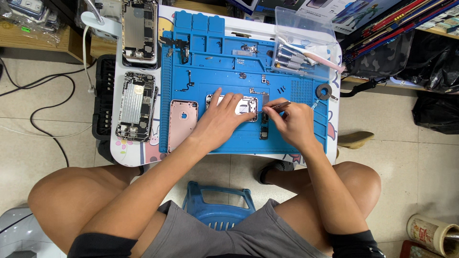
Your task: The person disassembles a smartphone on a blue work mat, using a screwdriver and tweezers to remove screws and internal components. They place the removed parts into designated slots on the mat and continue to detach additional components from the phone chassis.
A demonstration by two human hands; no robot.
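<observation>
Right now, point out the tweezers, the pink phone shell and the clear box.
tweezers (276, 106), head view, mid shaft
pink phone shell (183, 125), head view, flat back
clear box (306, 25), head view, lid

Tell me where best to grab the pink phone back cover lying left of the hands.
Probably pinch the pink back cover across its long side edges, coming from straight above. It lies flat on the blue mat, long axis toward the person, and the left hand sits close to its right edge.

Opened phone body (246, 106), flat on blue mat, partly covered, slim tool (276, 105), probably tweezers, angled over it
</observation>
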